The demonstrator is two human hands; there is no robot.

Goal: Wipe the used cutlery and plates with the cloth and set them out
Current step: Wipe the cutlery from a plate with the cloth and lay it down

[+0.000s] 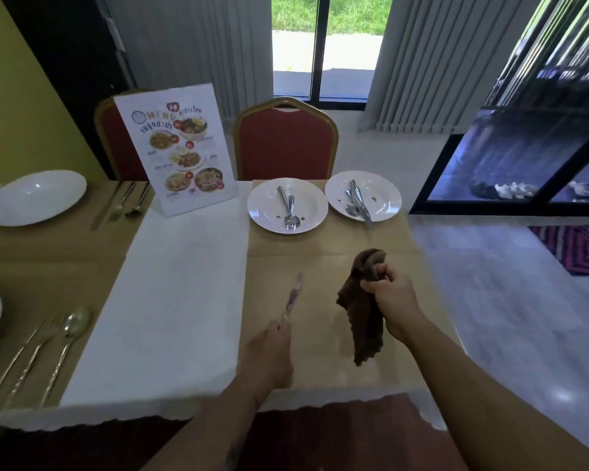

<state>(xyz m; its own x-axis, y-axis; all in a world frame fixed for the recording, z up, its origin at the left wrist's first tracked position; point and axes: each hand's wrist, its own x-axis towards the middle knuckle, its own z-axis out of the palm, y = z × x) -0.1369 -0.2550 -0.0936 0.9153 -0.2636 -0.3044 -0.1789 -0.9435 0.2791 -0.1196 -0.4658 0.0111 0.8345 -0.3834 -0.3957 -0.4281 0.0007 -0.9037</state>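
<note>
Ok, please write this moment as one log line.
left hand holds knife | right hand grips brown cloth | centre plate and right plate stained, not wiped

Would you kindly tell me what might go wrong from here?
The left hand holds the knife by its handle end, so it may slip during wiping. The cloth hangs bunched from the right hand, leaving fingers exposed to the blade. Cutlery on the nearer stained plate could slide off when lifted.

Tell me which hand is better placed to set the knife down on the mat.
Left. The left hand grips the knife by its handle over the tan mat; the right hand is occupied holding the cloth.
</note>
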